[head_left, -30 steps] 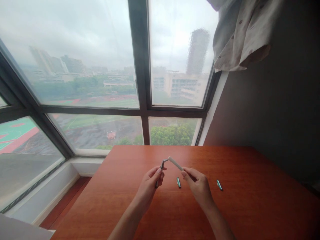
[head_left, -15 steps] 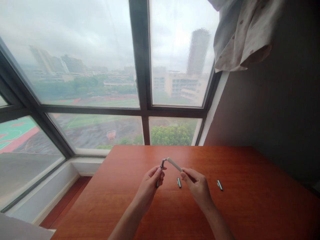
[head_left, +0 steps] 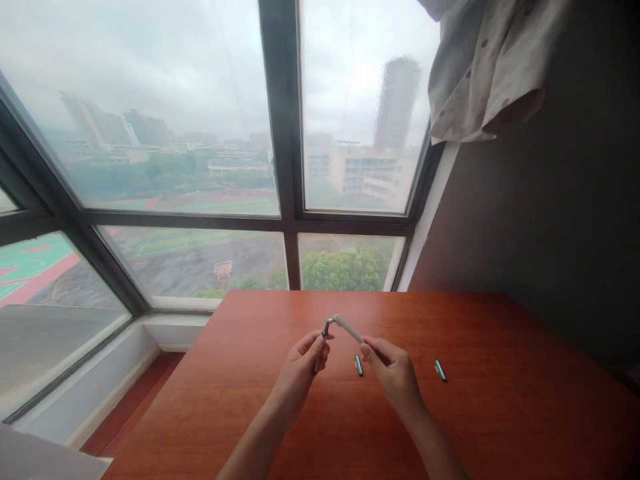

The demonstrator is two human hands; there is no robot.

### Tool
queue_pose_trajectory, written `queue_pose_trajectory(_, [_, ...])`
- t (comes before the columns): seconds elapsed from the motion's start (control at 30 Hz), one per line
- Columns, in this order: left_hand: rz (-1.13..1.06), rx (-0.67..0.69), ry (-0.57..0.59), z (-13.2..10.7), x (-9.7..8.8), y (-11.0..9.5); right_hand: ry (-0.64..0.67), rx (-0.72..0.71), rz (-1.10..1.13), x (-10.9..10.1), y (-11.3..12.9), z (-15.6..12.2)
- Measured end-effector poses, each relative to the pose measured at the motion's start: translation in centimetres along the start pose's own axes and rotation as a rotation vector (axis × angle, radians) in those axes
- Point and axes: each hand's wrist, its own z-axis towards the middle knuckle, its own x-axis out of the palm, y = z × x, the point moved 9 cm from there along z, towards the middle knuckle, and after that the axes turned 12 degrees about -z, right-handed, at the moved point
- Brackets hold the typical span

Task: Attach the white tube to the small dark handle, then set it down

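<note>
Between the fingers and thumb of my left hand (head_left: 299, 365) is a razor handle (head_left: 327, 327), dark at the grip with a shiny, bent metal neck pointing up. My right hand (head_left: 395, 375) pinches a slim pale stick (head_left: 350, 329), slanted up to the left. The stick's far end meets or nearly meets the tip of the metal neck; I cannot tell whether they touch. A small green-and-black razor cartridge (head_left: 359, 365) lies on the table just left of my right hand. Another razor cartridge (head_left: 440, 371) rests farther right.
The reddish-brown wooden table (head_left: 240, 400) stands against large dark-framed windows (head_left: 287, 133). A light shirt (head_left: 485, 80) hangs at upper right before a dark wall (head_left: 540, 213). Left of the table, a low white ledge (head_left: 115, 380) runs under the glass.
Both hands keep almost the same place and grip. The tips of the handle and the stick have shifted only slightly. The cartridges stay where they were.
</note>
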Motion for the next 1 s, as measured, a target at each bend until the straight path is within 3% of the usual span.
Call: queue_pose_trajectory(1.0, [-0.008,0.037,0.004,0.18,-0.25,-0.03,0.031,0.037,0.029,0.57,-0.52,-0.10])
